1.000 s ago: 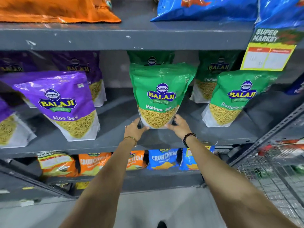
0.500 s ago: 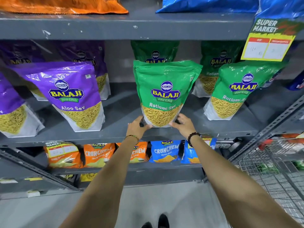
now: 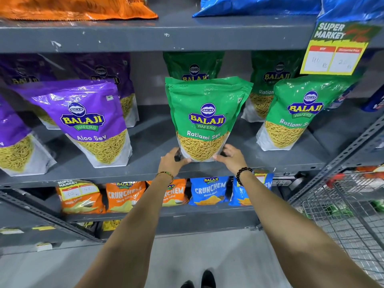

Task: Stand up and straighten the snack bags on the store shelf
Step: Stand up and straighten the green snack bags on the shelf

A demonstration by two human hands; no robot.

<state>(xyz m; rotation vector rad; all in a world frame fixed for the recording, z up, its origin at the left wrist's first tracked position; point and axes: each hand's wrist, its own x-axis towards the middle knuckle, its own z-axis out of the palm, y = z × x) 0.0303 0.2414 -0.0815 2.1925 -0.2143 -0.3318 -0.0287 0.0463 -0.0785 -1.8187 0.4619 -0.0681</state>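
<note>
A green Ratlami Sev bag [image 3: 204, 113] stands upright at the front middle of the grey shelf [image 3: 145, 175]. My left hand [image 3: 171, 161] grips its bottom left corner and my right hand [image 3: 231, 157] grips its bottom right corner. Another green Ratlami Sev bag [image 3: 295, 115] leans to the right of it, and two more green bags [image 3: 194, 66] stand behind. A purple Aloo Sev bag [image 3: 87, 119] leans on the left, with other purple bags [image 3: 104, 69] behind and beside it.
A yellow price card [image 3: 334, 53] hangs from the upper shelf at right. Orange and blue Crunchem packs [image 3: 208, 191] line the lower shelf. A wire basket rack [image 3: 351, 215] stands at right. Orange and blue bags lie on the top shelf.
Both hands stay at the base of the green bag. The bag sits a little straighter, and the view has shifted slightly down the shelf.
</note>
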